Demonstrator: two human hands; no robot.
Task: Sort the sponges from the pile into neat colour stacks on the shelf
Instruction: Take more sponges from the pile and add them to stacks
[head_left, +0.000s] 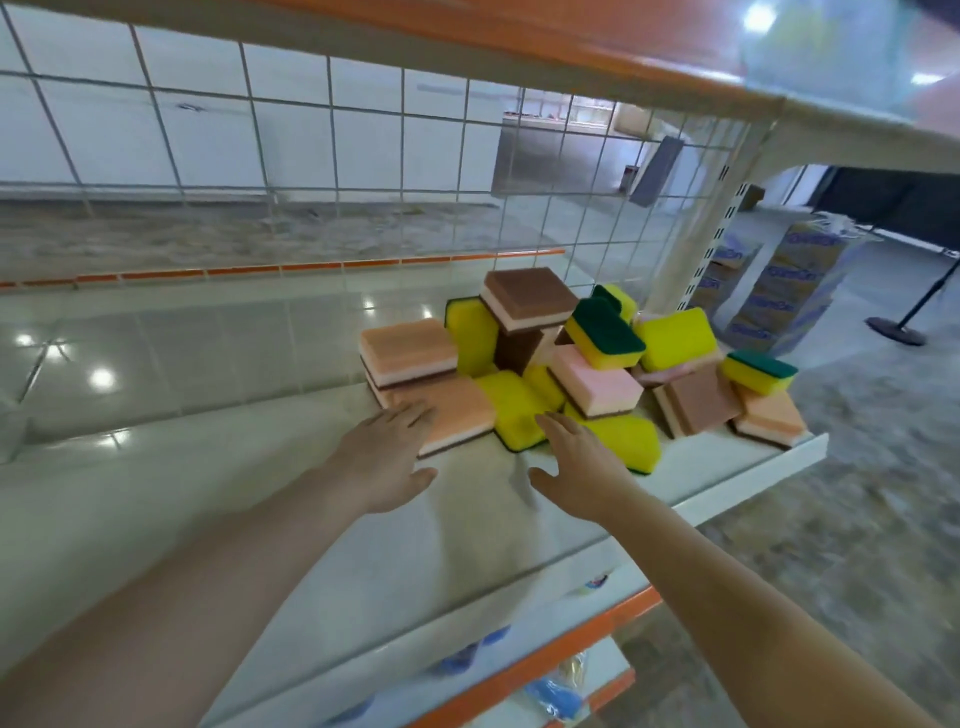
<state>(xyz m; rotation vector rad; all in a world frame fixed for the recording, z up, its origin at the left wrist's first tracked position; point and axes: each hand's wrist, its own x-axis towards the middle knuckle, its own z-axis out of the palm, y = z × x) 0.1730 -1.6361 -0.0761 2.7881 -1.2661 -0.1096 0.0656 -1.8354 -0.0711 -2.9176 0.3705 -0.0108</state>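
Sponges (576, 364) lie jumbled on the shelf (311, 519) toward one o'clock from both spread, empty hands, the left hand (387, 460) touching the peach sponge (457, 413), the right hand (576, 462) beside a yellow one.

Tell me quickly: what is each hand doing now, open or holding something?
Left hand: open, fingers straight, over the peach sponge, holding nothing.
Right hand: open, fingers spread, by the yellow sponge, holding nothing.
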